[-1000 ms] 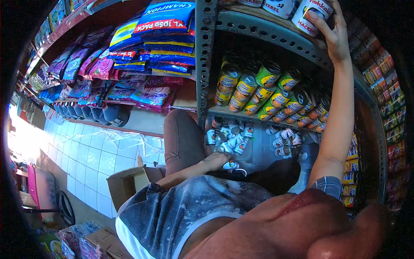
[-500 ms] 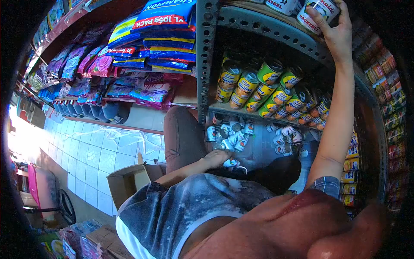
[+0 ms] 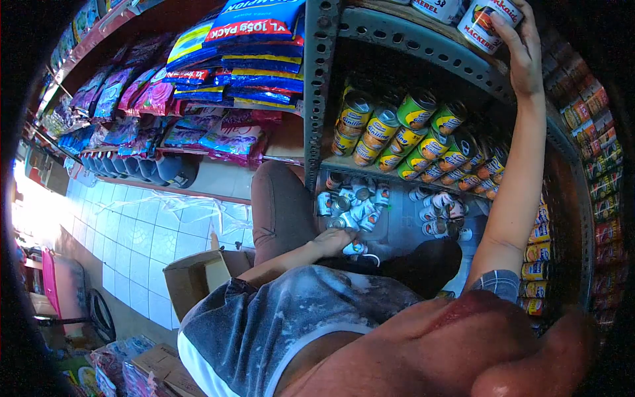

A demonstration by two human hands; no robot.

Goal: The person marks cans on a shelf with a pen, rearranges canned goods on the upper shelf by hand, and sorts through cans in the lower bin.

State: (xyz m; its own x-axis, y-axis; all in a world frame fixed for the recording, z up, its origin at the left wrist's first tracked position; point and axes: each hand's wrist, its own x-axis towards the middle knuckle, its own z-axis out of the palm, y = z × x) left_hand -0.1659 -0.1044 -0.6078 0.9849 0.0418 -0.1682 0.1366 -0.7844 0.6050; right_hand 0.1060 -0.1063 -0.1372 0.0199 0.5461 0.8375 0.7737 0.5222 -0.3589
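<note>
My right hand reaches up to the upper shelf, its fingers wrapped round a white Hokkaido mackerel can. The can stands tilted in the view at the shelf edge, beside another white mackerel can. Low in the middle, my left hand is over my legs, close beside a white can. Its fingers are small and dark, so its grip cannot be made out. Just beyond it, several white cans lie in a loose heap on the lowest level.
Yellow and green cans are stacked on the middle shelf. A perforated metal post divides it from blue packets. An open cardboard box stands left of me. More white cans lie at the lower right.
My right hand and its can have shifted slightly right and down in the view. My left hand has moved slightly up, and its fingers look more bent.
</note>
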